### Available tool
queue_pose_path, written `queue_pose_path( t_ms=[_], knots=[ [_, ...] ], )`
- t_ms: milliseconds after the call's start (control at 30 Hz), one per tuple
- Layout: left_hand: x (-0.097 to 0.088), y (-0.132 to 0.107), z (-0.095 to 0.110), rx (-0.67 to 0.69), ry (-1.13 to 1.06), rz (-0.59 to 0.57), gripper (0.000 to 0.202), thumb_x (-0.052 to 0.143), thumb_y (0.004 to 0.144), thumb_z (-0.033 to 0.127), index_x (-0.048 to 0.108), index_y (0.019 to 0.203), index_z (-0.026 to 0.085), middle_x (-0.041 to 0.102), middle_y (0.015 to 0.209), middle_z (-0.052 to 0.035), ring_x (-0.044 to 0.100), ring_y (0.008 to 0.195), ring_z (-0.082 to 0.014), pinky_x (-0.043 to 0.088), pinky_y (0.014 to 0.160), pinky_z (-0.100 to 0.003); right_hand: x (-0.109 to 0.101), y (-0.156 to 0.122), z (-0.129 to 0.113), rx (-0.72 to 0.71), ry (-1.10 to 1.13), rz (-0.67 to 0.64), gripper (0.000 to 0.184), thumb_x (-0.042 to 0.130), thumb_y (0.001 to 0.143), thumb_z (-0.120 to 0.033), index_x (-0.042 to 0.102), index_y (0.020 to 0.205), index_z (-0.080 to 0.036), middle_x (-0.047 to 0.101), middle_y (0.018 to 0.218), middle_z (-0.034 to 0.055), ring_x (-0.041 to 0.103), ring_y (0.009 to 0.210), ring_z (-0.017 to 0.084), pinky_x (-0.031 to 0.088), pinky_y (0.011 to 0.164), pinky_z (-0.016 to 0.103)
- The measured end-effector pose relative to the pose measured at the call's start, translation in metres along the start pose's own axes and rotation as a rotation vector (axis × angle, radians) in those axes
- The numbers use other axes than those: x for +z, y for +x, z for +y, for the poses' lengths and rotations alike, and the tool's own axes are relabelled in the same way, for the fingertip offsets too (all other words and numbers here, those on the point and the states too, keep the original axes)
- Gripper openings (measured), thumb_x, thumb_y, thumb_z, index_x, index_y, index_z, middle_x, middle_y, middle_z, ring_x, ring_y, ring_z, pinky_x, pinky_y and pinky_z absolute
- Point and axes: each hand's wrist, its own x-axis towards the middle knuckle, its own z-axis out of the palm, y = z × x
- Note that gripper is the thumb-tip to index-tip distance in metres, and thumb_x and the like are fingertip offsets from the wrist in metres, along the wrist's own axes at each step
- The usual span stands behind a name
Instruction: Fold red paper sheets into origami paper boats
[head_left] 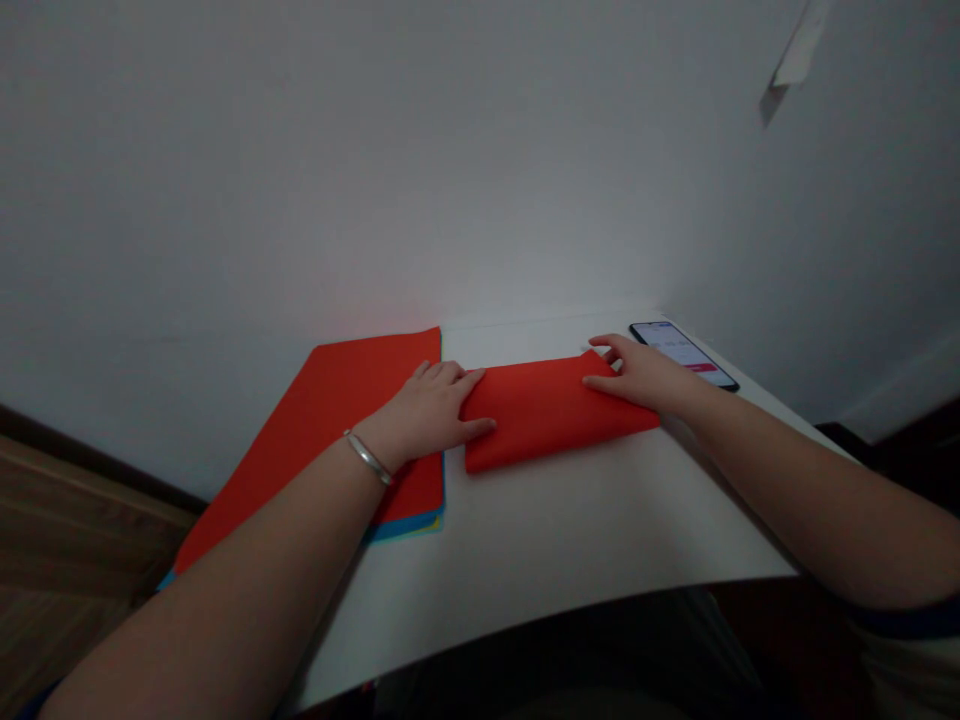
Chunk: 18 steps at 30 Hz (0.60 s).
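Lying folded, matte red paper (pixel 540 408) makes an oblong.

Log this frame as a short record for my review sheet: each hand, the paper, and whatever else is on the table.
Left hand: spread, thumb and index finger at the left end of the red paper
Right hand: thumb over the paper's far right part, index finger past its far edge; firmness of grip unclear
Red paper state: looks folded over, near edge rounded
Left of it: paper stack, red on top, blue and yellow edges below
Far right: phone, screen lit
Surface: white table against a wall
Left wrist: silver bracelet
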Motion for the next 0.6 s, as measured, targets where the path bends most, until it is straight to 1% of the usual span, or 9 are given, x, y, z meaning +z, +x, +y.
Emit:
queue_pose_path(
  t_ms=[133, 233, 367, 467, 600],
  knots=[
    [-0.0074, -0.0013, 0.0046, 0.005, 0.014, 0.025, 0.080, 0.051, 0.086, 0.062, 0.043, 0.146, 0.010, 0.056, 0.129, -0.0195, 0.052, 0.116, -0.0327, 0.038, 0.103, -0.041, 0.0025, 0.0026, 0.0008, -0.027, -0.081, -0.015, 0.071, 0.065, 0.078, -0.052, 0.054, 0.138, -0.017, 0.070, 0.112, 0.0142, 0.067, 0.093, 0.028, 0.050, 0.083, 0.038],
    [-0.0077, -0.0012, 0.0047, 0.000, 0.023, 0.038, 0.076, 0.051, 0.087, 0.060, 0.047, 0.143, 0.009, 0.058, 0.124, -0.0195, 0.054, 0.112, -0.0322, 0.040, 0.100, -0.040, 0.0029, 0.0038, -0.0006, -0.038, -0.149, -0.037, 0.068, 0.062, 0.081, -0.052, 0.057, 0.136, -0.014, 0.071, 0.105, 0.0139, 0.066, 0.091, 0.028, 0.049, 0.082, 0.037],
    [-0.0039, -0.0016, 0.0031, -0.023, 0.002, 0.041, 0.072, 0.046, 0.090, 0.062, 0.051, 0.140, 0.012, 0.055, 0.127, -0.0190, 0.055, 0.114, -0.0318, 0.041, 0.100, -0.040, 0.0019, 0.0027, -0.0039, -0.033, -0.203, -0.060, 0.051, 0.060, 0.082, -0.050, 0.065, 0.122, -0.018, 0.072, 0.094, 0.0105, 0.066, 0.086, 0.027, 0.047, 0.074, 0.035],
    [-0.0036, -0.0025, 0.0035, -0.051, 0.012, 0.066, 0.069, 0.045, 0.089, 0.064, 0.055, 0.137, 0.015, 0.055, 0.128, -0.0177, 0.055, 0.114, -0.0325, 0.041, 0.100, -0.041, 0.0015, 0.0020, -0.0050, -0.003, -0.179, -0.044, 0.042, 0.061, 0.082, -0.048, 0.065, 0.113, -0.020, 0.071, 0.091, 0.0089, 0.065, 0.081, 0.024, 0.045, 0.068, 0.033],
    [-0.0089, -0.0036, 0.0067, -0.093, 0.050, 0.076, 0.064, 0.047, 0.087, 0.067, 0.062, 0.123, 0.015, 0.060, 0.119, -0.0163, 0.057, 0.109, -0.0331, 0.043, 0.094, -0.042, 0.0017, 0.0030, -0.0043, -0.001, -0.183, -0.026, 0.035, 0.060, 0.082, -0.044, 0.063, 0.106, -0.019, 0.070, 0.089, 0.0088, 0.064, 0.079, 0.024, 0.044, 0.067, 0.033]
  ],
)
